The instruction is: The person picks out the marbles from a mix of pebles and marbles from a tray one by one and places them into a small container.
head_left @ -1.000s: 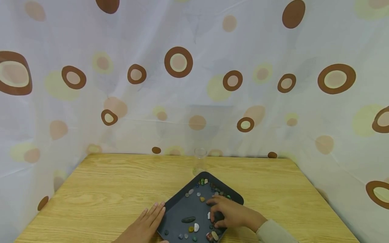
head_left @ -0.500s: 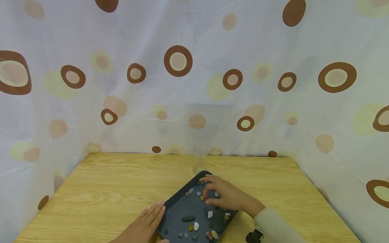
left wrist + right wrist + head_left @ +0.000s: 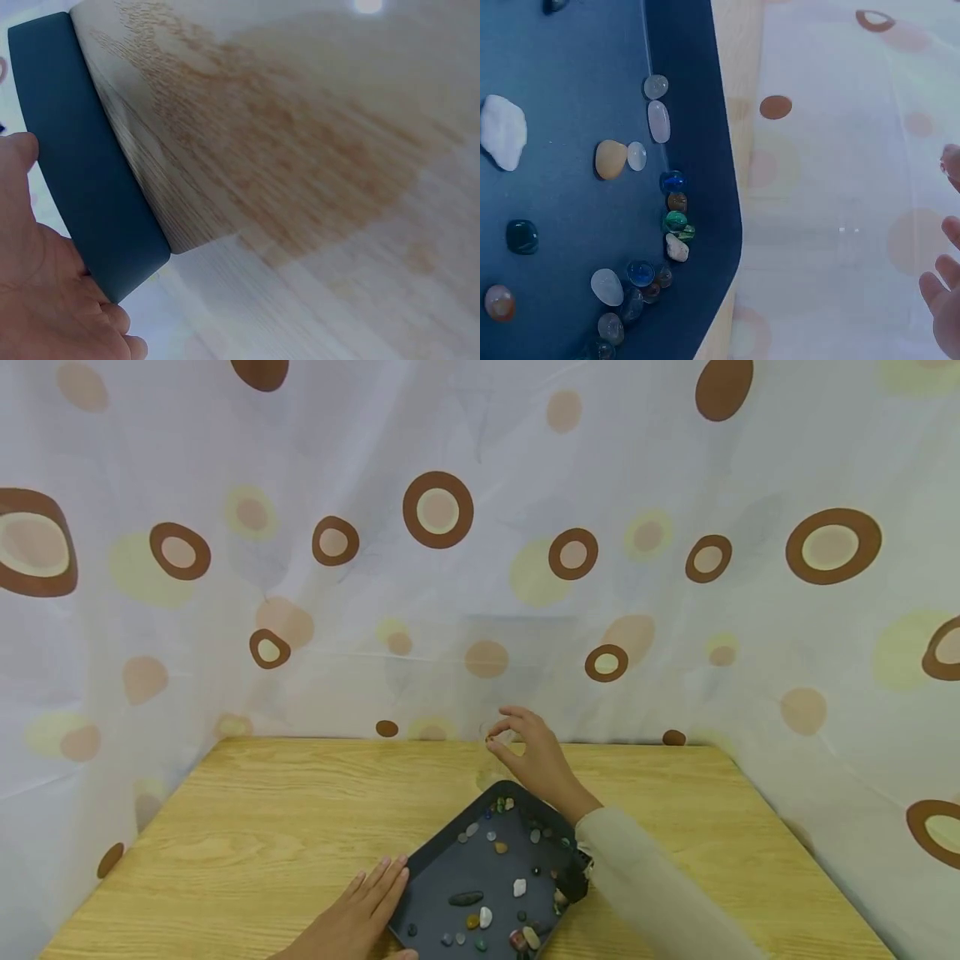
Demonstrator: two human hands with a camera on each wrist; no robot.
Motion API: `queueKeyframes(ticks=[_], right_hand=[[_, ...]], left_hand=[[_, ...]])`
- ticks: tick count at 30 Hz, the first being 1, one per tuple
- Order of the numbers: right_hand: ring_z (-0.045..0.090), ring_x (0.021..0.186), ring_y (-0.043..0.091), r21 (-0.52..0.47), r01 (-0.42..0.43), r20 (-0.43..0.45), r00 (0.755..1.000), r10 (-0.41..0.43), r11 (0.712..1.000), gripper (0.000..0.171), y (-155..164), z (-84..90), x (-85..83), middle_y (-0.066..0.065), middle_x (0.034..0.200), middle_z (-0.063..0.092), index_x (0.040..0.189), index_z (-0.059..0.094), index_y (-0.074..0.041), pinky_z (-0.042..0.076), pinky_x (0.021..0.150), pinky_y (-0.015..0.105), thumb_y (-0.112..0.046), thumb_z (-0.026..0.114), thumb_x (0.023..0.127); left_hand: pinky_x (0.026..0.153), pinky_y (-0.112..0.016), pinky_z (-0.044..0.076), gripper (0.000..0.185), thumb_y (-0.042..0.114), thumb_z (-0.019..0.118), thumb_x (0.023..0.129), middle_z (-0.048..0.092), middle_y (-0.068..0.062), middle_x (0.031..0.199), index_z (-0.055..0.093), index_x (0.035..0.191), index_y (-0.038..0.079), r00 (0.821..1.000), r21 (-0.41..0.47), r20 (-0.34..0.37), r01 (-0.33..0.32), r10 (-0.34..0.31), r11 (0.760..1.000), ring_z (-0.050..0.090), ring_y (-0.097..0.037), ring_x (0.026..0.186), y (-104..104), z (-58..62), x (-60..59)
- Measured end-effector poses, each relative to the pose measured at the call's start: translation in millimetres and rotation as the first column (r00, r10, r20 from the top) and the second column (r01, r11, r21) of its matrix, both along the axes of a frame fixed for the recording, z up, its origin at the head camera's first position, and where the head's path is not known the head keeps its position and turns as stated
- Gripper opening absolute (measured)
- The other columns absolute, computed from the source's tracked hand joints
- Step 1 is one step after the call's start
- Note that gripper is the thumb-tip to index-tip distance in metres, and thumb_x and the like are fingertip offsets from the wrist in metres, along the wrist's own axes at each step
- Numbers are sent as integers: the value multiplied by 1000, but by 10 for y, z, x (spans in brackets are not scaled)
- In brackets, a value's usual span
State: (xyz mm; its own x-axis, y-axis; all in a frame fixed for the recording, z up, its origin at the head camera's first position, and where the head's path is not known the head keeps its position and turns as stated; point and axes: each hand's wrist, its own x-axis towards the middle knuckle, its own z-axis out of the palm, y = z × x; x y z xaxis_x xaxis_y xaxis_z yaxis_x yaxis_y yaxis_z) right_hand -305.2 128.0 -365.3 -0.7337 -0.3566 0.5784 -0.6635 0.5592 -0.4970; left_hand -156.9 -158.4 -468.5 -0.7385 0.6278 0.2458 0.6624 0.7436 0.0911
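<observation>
My right hand (image 3: 542, 764) pinches a small reddish-brown stone (image 3: 491, 739) between thumb and fingertips. It is right at the mouth of a clear glass bottle (image 3: 489, 775), which stands behind the tray and is partly hidden by the hand. In the right wrist view, only the fingertips (image 3: 946, 281) show at the right edge. My left hand (image 3: 358, 910) lies with straight fingers along the left wall of the dark tray (image 3: 431, 852). Seen from the left wrist, that hand's thumb and palm touch the tray's wall (image 3: 90, 150).
Polished stones of many colours lie spread in the tray, including a white stone (image 3: 502, 133), an orange-tan stone (image 3: 610, 159) and a long dark stone (image 3: 466, 899). Wooden tabletop (image 3: 300, 810) surrounds the tray. A patterned curtain (image 3: 360, 618) hangs behind and at both sides.
My right hand has moved from low over the tray's right side, up and away past its far corner, to the bottle's mouth with the small stone. The left hand has stayed in place.
</observation>
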Motion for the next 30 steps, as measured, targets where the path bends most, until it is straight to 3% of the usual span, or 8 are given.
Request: queueKeyframes(ticks=[7, 14, 20, 30], right_hand=[[44, 128, 38, 4, 113, 48, 992, -113, 994, 8, -106, -24, -182, 19, 132, 54, 96, 69, -8, 35, 106, 56, -14, 68, 91], [45, 127, 36, -33, 222, 123, 969, -216, 974, 10, -161, -29, -328, 18, 128, 57, 96, 71, -7, 33, 109, 52, -14, 66, 92], [51, 119, 35, -76, 286, 113, 954, -277, 955, 10, -162, -37, -386, 14, 113, 65, 96, 72, -3, 34, 108, 51, -10, 69, 89], [52, 119, 34, -60, 296, 195, 940, -280, 953, 12, -188, -115, -404, 13, 114, 66, 97, 73, -3, 38, 105, 51, -11, 69, 90]], left_hand=[[98, -50, 45, 84, 64, 43, 93, 37, -17, 151, 40, 144, -2, 1000, -12, 0, -1, 1, 1000, 38, -37, 134, 1, 5, -6], [98, -51, 45, 84, 64, 43, 93, 37, -17, 150, 40, 144, -2, 1000, -7, -3, 0, 0, 1000, 38, -37, 134, 8, -11, -18], [101, -53, 41, 83, 63, 42, 94, 33, -17, 153, 36, 146, -1, 997, 22, 79, -9, 7, 1000, 34, -37, 137, 13, 18, -14], [100, -52, 43, 83, 64, 43, 93, 35, -16, 152, 38, 146, -1, 999, 12, 50, -13, 12, 1000, 36, -37, 136, 12, 1, -4]])
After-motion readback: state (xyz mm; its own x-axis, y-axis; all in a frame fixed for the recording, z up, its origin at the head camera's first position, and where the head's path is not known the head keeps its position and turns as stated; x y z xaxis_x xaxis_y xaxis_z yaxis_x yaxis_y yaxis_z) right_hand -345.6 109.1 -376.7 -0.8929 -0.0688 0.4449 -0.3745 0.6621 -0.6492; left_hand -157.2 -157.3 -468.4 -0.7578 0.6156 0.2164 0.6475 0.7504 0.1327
